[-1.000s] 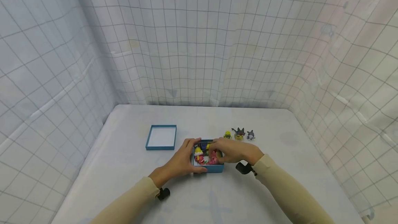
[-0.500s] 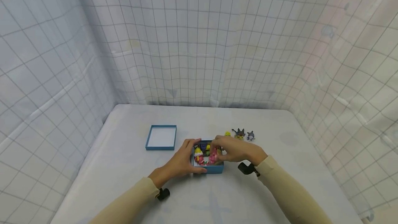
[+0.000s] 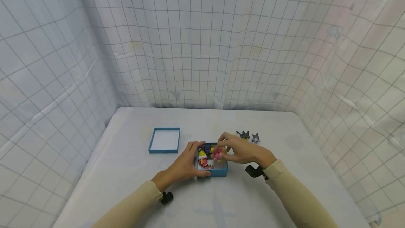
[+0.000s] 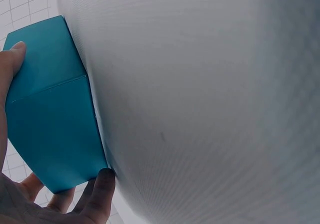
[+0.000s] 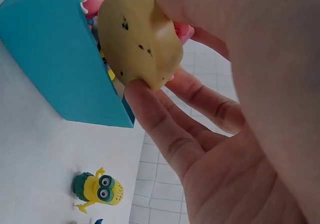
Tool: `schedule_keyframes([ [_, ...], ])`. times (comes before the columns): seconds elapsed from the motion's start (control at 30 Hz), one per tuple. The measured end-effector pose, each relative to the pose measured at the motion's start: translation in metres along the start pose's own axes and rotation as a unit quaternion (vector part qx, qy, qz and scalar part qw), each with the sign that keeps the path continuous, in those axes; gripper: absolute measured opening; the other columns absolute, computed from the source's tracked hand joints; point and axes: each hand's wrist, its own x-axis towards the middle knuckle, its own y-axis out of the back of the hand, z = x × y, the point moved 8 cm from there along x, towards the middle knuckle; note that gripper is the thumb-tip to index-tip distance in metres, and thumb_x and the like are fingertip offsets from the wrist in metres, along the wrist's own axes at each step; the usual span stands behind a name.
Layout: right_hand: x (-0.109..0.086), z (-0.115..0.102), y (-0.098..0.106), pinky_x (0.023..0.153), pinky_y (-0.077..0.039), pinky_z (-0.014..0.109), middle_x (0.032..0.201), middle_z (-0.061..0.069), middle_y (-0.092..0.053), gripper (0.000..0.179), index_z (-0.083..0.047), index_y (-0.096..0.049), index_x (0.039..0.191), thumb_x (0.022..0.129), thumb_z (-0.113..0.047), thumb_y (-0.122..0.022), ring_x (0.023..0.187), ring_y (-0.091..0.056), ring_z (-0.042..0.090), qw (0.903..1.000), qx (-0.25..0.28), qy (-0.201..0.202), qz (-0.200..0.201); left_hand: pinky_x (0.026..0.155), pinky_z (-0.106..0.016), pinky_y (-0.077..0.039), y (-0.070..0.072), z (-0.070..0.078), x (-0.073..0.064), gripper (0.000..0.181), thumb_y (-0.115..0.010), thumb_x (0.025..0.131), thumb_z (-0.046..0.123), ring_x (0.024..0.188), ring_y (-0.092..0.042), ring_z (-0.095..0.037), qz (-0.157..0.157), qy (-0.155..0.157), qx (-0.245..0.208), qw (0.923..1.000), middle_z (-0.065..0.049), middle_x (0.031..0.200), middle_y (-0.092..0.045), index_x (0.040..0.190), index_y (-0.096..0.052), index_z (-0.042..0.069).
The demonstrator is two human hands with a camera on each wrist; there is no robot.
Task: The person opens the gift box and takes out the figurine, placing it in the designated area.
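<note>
A blue box (image 3: pixel 217 172) stands without its lid on the white table and contains several small figurines, among them a yellow-and-white one (image 3: pixel 202 154) at its left side. My left hand (image 3: pixel 181 166) grips the box from the left, thumb on the near wall and fingers round the far corner. Between the thumb and fingers of my right hand (image 3: pixel 242 150) is a pink figurine (image 3: pixel 217 154), raised at the box's right side. The right wrist view shows its rounded tan part (image 5: pixel 137 38) with small dark marks. My fingers cover some of it.
A square blue-rimmed lid (image 3: pixel 164 140) lies inside up, behind and left of the box. Beyond the right hand are a dark-eared figurine (image 3: pixel 244 135), a grey one (image 3: pixel 255 138) and a yellow goggled one (image 5: pixel 102 186), mostly hidden in the head view.
My right hand has lifted the pink figurine up from the box's right part, moving slightly up and right. White box floor now shows where it lay. The left hand stays put.
</note>
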Motion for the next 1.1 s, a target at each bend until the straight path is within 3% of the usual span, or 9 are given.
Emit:
schedule_keyframes([
  [0.4,-0.003,0.004,0.011,0.102,-0.069,0.031,0.147,0.011,-0.072,0.014,-0.019,-0.080,0.128,0.114,-0.019,-0.079,0.129,-0.074,0.026,0.9988,0.009,0.020,0.043,0.131,-0.064,-0.052,0.003,0.002,0.001,0.122,-0.105,0.087,0.049,0.150,-0.059,-0.035,0.001,0.004,0.005,1.0000,-0.018,0.173,-0.045,0.181,-0.036,0.012],
  [0.67,-0.009,0.013,0.013,0.102,-0.070,0.033,0.130,-0.002,-0.080,0.021,-0.017,-0.077,0.130,0.111,-0.022,-0.084,0.122,-0.076,0.017,0.9978,0.037,0.004,0.055,0.130,-0.065,-0.052,0.004,0.001,0.001,0.123,-0.105,0.086,0.050,0.149,-0.060,-0.035,0.003,0.006,0.005,1.0000,-0.019,0.172,-0.045,0.181,-0.037,0.013],
  [1.1,-0.024,0.027,0.013,0.102,-0.070,0.030,0.131,0.002,-0.074,0.024,-0.017,-0.073,0.126,0.107,-0.018,-0.088,0.122,-0.075,0.021,0.9945,0.076,-0.034,0.064,0.132,-0.065,-0.051,-0.001,-0.002,0.001,0.123,-0.105,0.087,0.050,0.152,-0.058,-0.036,-0.002,0.004,-0.005,1.0000,-0.019,0.173,-0.044,0.181,-0.036,0.013],
])
